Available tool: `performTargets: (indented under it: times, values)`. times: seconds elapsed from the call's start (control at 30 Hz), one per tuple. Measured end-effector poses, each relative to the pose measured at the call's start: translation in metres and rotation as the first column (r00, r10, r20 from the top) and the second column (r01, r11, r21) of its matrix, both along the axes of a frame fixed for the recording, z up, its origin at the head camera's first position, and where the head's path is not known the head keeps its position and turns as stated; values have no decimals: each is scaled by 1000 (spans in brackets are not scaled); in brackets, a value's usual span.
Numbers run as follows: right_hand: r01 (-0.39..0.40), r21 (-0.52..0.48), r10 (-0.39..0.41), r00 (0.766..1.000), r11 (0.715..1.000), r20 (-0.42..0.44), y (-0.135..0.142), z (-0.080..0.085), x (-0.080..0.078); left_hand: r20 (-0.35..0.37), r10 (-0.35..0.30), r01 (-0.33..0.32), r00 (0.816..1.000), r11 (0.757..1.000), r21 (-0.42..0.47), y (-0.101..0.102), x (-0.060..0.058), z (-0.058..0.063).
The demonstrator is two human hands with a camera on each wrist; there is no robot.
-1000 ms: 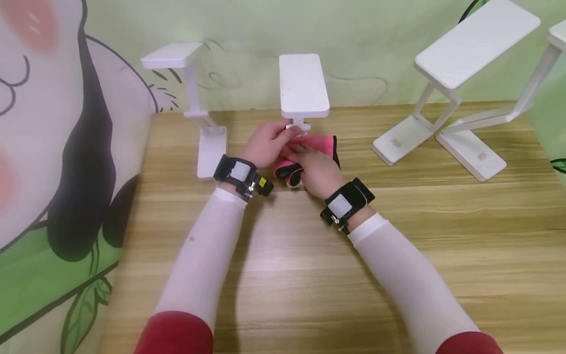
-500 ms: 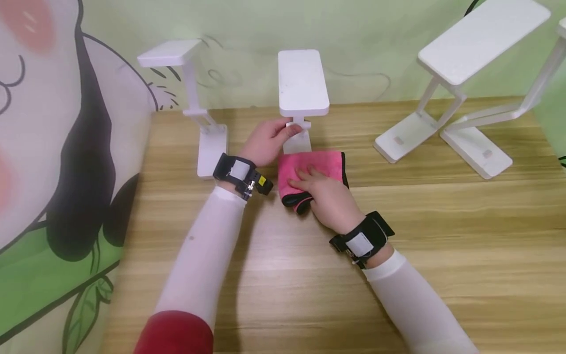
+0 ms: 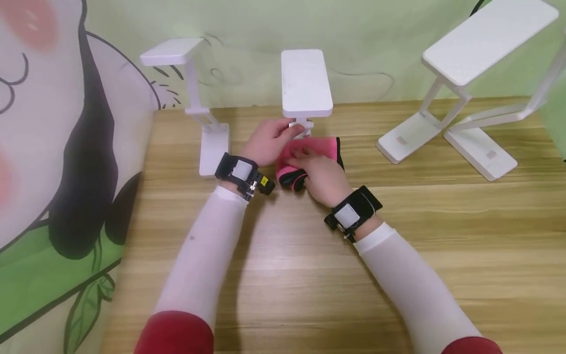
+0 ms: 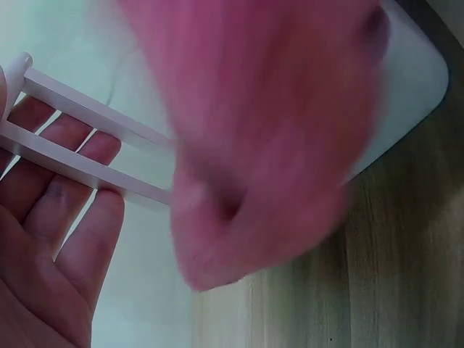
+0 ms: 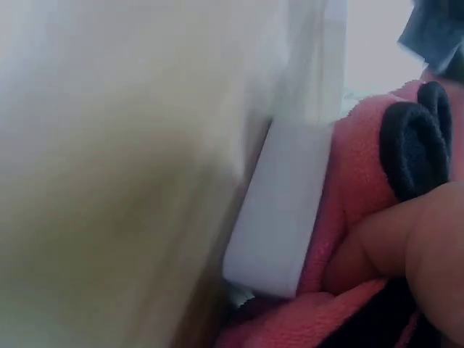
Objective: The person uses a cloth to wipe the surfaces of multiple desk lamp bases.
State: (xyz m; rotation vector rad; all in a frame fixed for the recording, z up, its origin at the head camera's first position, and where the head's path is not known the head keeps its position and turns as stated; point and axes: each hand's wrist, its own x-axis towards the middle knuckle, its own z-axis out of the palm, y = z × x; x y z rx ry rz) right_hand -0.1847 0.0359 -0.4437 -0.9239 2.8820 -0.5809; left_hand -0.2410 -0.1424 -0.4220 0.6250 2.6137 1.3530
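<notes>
Indoor room: cartoon mural [image 3: 84,187], wooden tabletop [image 3: 283,295]

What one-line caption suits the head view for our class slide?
Left hand grips a white desk lamp while the right hand holds a pink cloth against it.

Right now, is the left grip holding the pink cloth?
No: in the head view, the left grip holds the second white lamp from the left, while the right grip rests on the pink cloth.

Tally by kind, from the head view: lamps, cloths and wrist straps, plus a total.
White desk lamps with jointed arms: 4 (rightmost only partly in view)
Pink cloth with black edging: 1
Black wrist straps: 2
Total: 7
</notes>
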Motion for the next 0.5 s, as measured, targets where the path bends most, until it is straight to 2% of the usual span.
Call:
performTargets:
  times: [0.07, 0.17, 0.33, 0.5]
  values:
    - [6, 23, -6, 1000, 1000, 5, -2, 1, -11, 34, -18, 17, 999, 999, 40, 2, 0, -1]
    - [13, 21, -13, 1000, 1000, -4, -5, -1, -17, 49, -27, 24, 998, 998, 65, 2, 0, 0]
    - [26, -14, -27, 999, 1000, -36, -8, -9, -8, 1, 11, -11, 1000, 1000, 1, -2, 2, 2]
    - [45, -24, -46, 999, 999, -20, -4, -10, 6, -8, 9, -9, 1000, 1000, -11, 0, 2, 0]
